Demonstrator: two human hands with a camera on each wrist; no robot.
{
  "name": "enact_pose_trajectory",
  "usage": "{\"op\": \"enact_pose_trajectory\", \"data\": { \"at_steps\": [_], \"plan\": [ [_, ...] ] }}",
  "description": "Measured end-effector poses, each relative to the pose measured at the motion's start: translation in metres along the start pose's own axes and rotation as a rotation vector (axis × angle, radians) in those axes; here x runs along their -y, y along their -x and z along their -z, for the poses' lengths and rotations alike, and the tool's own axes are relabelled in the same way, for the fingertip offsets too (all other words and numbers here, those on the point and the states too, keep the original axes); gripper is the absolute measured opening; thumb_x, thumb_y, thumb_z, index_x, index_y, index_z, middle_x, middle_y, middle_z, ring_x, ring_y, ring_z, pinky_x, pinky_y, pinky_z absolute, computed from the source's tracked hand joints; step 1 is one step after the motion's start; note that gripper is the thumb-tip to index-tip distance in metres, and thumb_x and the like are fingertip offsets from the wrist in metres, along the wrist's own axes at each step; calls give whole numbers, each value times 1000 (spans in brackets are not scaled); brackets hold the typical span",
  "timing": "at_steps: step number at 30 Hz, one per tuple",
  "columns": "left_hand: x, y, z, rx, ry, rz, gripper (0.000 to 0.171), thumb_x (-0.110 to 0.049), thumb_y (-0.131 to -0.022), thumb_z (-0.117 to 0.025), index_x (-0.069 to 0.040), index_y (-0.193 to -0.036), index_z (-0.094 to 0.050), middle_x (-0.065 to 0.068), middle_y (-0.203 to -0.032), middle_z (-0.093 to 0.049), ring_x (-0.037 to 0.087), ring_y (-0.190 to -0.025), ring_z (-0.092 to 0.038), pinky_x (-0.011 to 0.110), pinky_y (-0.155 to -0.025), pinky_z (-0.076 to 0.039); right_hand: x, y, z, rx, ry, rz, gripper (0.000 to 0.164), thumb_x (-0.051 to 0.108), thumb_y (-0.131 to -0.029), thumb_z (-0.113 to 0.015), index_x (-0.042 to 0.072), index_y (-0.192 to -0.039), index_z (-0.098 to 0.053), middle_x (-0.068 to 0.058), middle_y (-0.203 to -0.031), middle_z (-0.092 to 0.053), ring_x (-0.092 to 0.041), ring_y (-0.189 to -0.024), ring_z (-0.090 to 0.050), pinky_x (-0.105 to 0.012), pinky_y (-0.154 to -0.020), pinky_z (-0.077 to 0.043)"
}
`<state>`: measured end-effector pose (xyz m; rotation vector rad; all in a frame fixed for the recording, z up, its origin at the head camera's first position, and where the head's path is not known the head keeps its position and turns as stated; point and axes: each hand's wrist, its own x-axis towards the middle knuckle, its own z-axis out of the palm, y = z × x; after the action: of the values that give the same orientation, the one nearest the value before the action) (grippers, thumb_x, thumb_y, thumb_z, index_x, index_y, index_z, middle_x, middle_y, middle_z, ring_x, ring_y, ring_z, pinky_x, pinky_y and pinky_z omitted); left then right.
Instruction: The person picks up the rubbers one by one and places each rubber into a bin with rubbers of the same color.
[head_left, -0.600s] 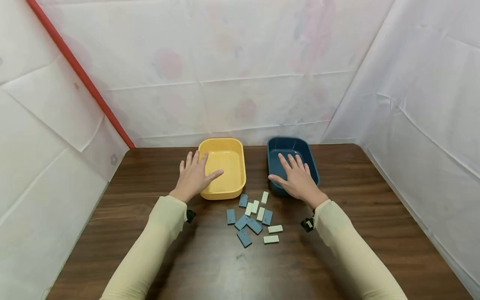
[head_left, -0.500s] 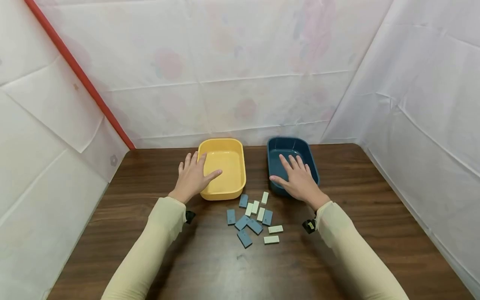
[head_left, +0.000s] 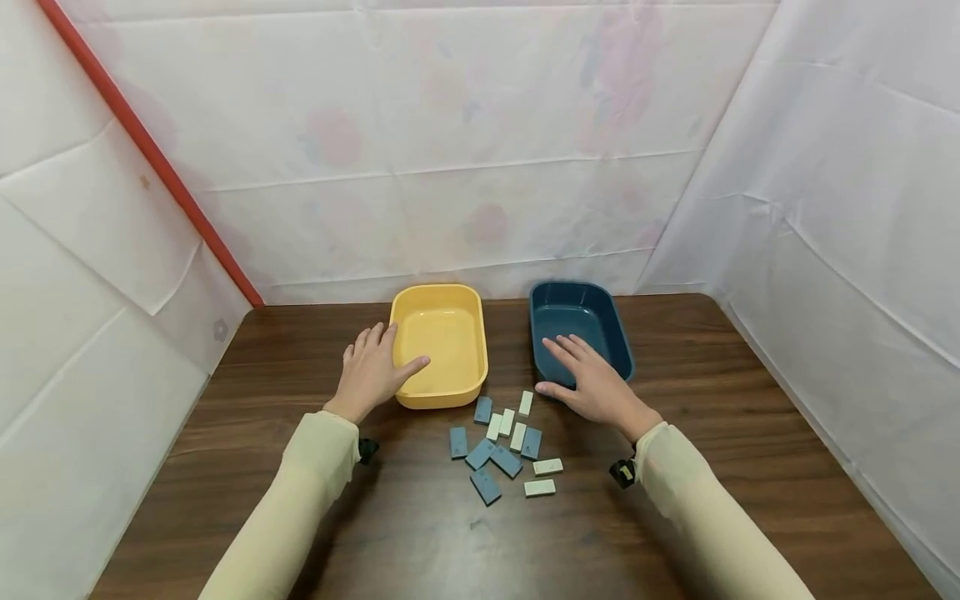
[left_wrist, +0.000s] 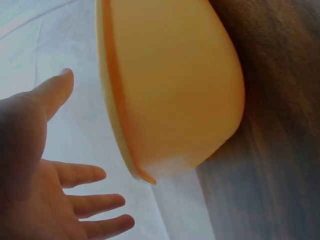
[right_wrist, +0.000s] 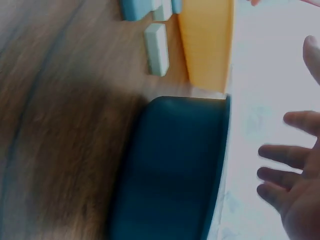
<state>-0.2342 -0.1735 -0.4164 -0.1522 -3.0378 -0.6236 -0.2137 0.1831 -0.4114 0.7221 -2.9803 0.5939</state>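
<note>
My left hand [head_left: 369,375], fingers spread, hovers by the left side of a yellow plastic bin [head_left: 448,398]. In the left wrist view a gap shows between those fingers [left_wrist: 95,202] and the bin wall [left_wrist: 175,90]. Above the near part of a dark blue bin [head_left: 573,318] is my right hand [head_left: 598,390], its fingers extended and holding nothing. In the right wrist view it stands apart from the blue bin's wall [right_wrist: 170,170]. Several blue-grey rectangular blocks [head_left: 486,487] and several pale green, narrower blocks [head_left: 540,488] lie loosely grouped between and in front of the bins.
The brown wooden table [head_left: 480,558] carries both bins near its far edge, with a gap between them. White sheeting [head_left: 480,200] walls the back and both sides. A red strip [head_left: 150,150] runs down the left back corner.
Both hands have drawn back a little toward me, and the right fingers have come closer together. The whole head view has shifted slightly. Bins and blocks keep their arrangement.
</note>
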Motion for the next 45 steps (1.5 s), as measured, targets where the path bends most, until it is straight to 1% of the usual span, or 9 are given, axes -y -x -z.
{"op": "enact_pose_trajectory", "data": {
  "at_steps": [5,8,13,19,23,28,32,37,45],
  "plan": [
    [1,3,-5,20,19,20,95,-64,-88,-55,-2,-153,-26,27,-157,-23,46,-146,-15,68,-113,-16,-3,9,-2,-13,34,69,71,50,-92,-60,18,-151,-38,-17,-155,-36,-39,-146,-27,-59,-113,-29],
    [1,5,-8,24,25,27,96,-64,-88,-56,-1,-153,-26,27,-157,-23,46,-145,-16,68,-112,-17,-4,15,-2,-21,56,106,65,47,-94,-59,17,-149,-42,-18,-154,-39,-39,-144,-31,-59,-111,-32],
    [4,5,-11,10,3,15,86,-56,-92,-57,1,-151,-30,27,-154,-29,46,-143,-22,67,-111,-23,3,26,-3,-19,86,180,64,47,-93,-60,16,-147,-46,-18,-150,-44,-40,-142,-35,-57,-109,-36],
    [9,5,-13,18,-1,9,74,-45,-96,-55,3,-148,-34,29,-150,-35,48,-140,-28,66,-108,-29,9,36,-9,-20,117,209,62,46,-92,-61,15,-144,-49,-17,-147,-49,-37,-138,-42,-53,-107,-40],
    [14,5,-15,24,14,19,71,-42,-98,-54,3,-149,-34,29,-149,-37,48,-138,-32,65,-107,-32,11,40,-15,-12,97,235,58,43,-92,-63,13,-141,-54,-18,-142,-53,-36,-133,-48,-52,-105,-43],
    [17,4,-15,-10,29,26,69,-40,-98,-53,5,-147,-36,29,-146,-41,48,-135,-36,63,-107,-33,10,42,-21,21,80,262,54,39,-93,-63,10,-138,-56,-17,-136,-58,-33,-127,-53,-49,-102,-46],
    [18,4,-14,-37,43,27,66,-38,-98,-53,5,-146,-39,29,-143,-45,47,-131,-41,61,-106,-35,7,45,-27,27,82,287,47,36,-93,-64,8,-132,-62,-11,-126,-64,-27,-118,-58,-45,-96,-50],
    [20,5,-16,-72,58,35,60,-33,-99,-53,5,-144,-42,28,-140,-49,46,-128,-44,59,-106,-37,5,50,-35,62,83,285,37,34,-93,-64,12,-123,-68,-2,-115,-68,-20,-109,-60,-40,-91,-52],
    [23,4,-20,-125,85,61,49,-25,-101,-48,3,-140,-49,27,-134,-54,44,-125,-49,58,-104,-39,6,55,-39,122,97,267,27,32,-92,-65,16,-113,-71,2,-106,-68,-15,-99,-61,-37,-86,-52]
  ]
}}
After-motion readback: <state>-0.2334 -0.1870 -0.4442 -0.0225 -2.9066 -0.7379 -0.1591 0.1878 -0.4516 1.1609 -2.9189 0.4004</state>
